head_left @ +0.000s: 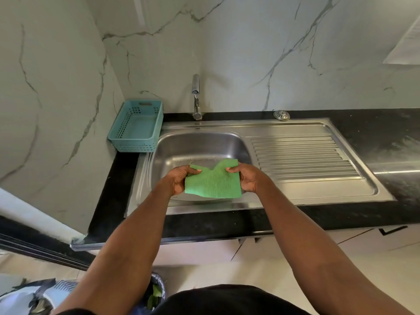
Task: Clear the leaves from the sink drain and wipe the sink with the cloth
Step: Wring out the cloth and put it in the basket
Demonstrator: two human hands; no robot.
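Observation:
A green cloth point(213, 181) is stretched between both hands above the front of the steel sink basin point(181, 151). My left hand point(180, 179) pinches its left edge, thumb on top. My right hand point(246, 178) pinches the right edge the same way. The cloth and hands hide the basin's front floor and the drain. The bare part of the basin shows no leaves. A round metal drain strainer point(281, 115) lies on the black counter behind the sink.
A tap point(196, 96) stands behind the basin. A blue plastic basket point(137, 127) sits at the back left corner against the marble wall. The ribbed drainboard point(302, 155) lies to the right. A bin with green leaves point(155, 292) stands on the floor below.

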